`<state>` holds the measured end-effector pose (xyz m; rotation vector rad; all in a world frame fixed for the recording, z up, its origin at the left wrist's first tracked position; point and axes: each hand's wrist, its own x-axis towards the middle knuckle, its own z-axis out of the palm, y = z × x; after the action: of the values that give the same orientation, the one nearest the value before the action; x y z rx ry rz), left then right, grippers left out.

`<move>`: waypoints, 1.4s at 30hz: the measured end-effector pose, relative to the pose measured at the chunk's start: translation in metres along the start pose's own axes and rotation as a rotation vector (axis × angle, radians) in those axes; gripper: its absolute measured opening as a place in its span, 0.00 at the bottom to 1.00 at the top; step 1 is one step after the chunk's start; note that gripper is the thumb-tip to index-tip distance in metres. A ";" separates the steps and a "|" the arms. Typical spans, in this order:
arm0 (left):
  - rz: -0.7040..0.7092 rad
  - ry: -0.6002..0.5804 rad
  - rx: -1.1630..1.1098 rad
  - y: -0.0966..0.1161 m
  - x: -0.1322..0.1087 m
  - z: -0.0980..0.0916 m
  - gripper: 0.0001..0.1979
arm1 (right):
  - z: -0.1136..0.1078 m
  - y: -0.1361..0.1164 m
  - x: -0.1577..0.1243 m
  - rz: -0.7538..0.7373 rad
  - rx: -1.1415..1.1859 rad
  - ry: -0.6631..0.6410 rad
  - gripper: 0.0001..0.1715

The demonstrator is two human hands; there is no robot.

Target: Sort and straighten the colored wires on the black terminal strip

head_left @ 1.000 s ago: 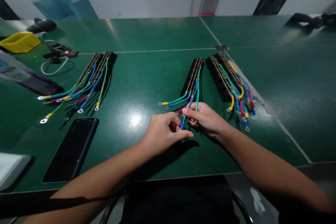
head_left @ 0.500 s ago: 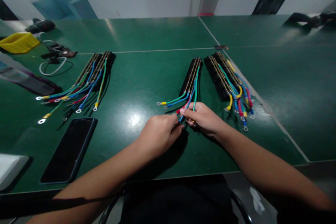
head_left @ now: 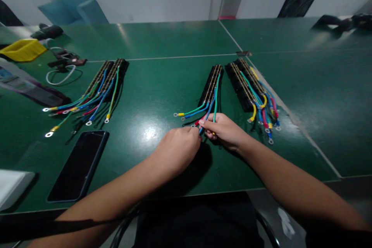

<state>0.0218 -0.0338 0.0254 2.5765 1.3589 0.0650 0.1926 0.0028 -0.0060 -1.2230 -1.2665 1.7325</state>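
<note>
A black terminal block [head_left: 208,85] with brass-coloured screw rows lies in front of me, wires running from its near end. My right hand [head_left: 223,130] is closed, pinching a blue wire [head_left: 209,111] between thumb and forefinger; a green wire [head_left: 215,102] passes by its fingers. My left hand [head_left: 180,145] is closed at the near end of the blue wire, its fingertips hiding the wire's tip. Just above the fingertips shows a red-sleeved ring terminal [head_left: 196,123]. Green and blue wires with ring terminals [head_left: 178,115] spread out to the left of the block.
Two wired terminal blocks [head_left: 240,85] lie to the right, two more [head_left: 107,81] to the left. A phone [head_left: 78,166], a white box [head_left: 14,186], a bottle [head_left: 29,85], a yellow bin [head_left: 24,49] and a grey cable [head_left: 62,81] are at the left of the green table [head_left: 157,85].
My left hand's fingers have closed in further, and its thumb is now tucked out of sight. My right hand keeps its pinch. The view has shifted slightly.
</note>
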 end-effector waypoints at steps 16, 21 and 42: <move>0.135 0.073 0.214 -0.015 0.001 0.001 0.11 | 0.003 -0.001 0.004 0.055 0.057 0.003 0.11; 0.088 0.092 0.189 -0.020 0.002 0.002 0.11 | 0.009 -0.006 0.005 0.104 0.096 0.025 0.10; 0.126 0.104 0.149 -0.039 0.004 0.006 0.13 | 0.019 -0.012 0.008 0.180 0.141 0.023 0.13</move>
<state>-0.0072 -0.0104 0.0109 2.8184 1.2784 0.1244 0.1724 0.0071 0.0048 -1.3026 -1.0280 1.8953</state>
